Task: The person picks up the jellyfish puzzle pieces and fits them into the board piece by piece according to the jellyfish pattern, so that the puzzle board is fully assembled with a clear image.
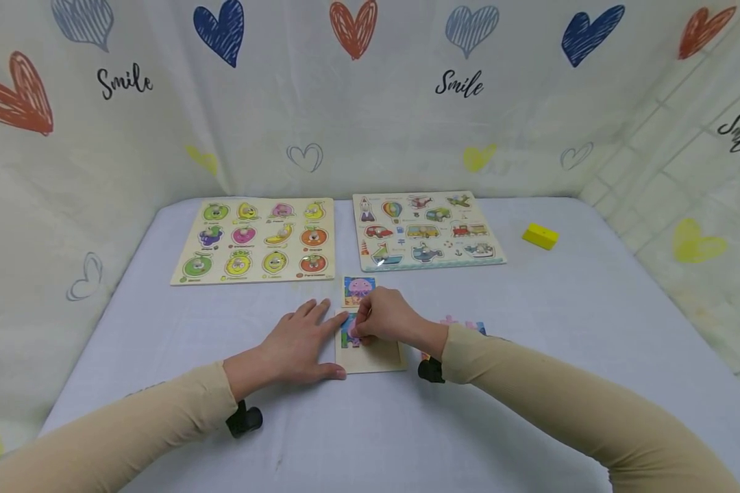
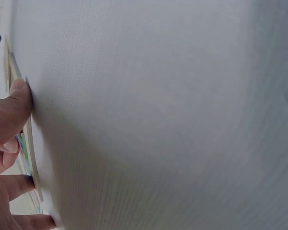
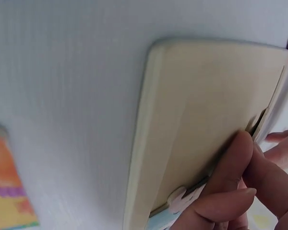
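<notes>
A small wooden puzzle tray (image 1: 379,359) lies on the table in front of me, its lower part bare wood. My right hand (image 1: 385,315) reaches over its top and pinches a colourful jigsaw piece (image 1: 348,337) at the tray's left side. In the right wrist view, thumb and fingertips are right at the tray's surface, partly hiding the pieces. My left hand (image 1: 299,342) is spread flat, thumb and index finger at the tray's left edge. Just above the tray sits a picture card (image 1: 359,287) with a pink octopus, partly covered by the right hand.
Loose jigsaw pieces (image 1: 453,320) lie right of the tray, partly under the right forearm. Behind are a fruit peg board (image 1: 259,250) at left and a vehicle board (image 1: 428,233) at right. A yellow block (image 1: 540,236) sits farther right. A printed curtain (image 1: 382,116) hangs behind the table.
</notes>
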Motion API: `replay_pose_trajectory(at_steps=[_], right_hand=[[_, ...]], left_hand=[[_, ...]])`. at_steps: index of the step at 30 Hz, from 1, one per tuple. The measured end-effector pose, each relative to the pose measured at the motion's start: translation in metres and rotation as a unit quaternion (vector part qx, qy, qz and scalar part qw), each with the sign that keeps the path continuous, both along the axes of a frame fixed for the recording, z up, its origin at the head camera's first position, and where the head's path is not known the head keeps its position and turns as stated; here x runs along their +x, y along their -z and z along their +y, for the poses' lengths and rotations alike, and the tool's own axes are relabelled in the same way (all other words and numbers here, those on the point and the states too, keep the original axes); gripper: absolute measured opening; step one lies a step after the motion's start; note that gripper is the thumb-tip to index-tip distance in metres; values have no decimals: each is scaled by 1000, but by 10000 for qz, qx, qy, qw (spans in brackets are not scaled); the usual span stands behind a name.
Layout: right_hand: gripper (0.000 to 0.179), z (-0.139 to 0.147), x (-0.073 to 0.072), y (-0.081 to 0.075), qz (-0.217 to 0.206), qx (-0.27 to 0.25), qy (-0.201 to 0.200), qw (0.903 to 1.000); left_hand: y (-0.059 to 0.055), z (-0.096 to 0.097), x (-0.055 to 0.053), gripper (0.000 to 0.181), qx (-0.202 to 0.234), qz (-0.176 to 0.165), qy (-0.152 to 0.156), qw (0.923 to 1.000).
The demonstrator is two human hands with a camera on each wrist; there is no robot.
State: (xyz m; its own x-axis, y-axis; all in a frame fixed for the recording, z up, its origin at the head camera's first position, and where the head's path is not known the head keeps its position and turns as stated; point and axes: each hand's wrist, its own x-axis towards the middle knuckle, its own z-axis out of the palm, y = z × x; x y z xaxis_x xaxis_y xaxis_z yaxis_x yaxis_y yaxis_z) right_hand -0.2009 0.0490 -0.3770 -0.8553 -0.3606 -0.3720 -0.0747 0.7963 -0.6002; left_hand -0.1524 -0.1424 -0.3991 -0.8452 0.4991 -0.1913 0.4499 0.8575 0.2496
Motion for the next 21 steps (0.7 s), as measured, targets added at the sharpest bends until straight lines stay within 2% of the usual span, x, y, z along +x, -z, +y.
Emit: replay_pose_trajectory(at_steps=[7, 21], right_hand=[[17, -2, -3, 0, -93, 119, -8, 9999], [18, -4, -2, 0, 52, 208, -126, 9997]], left_hand=[[-1, 0, 0, 93, 7, -34, 1, 10000], [-1, 0, 0, 93, -1, -28, -12, 10000]])
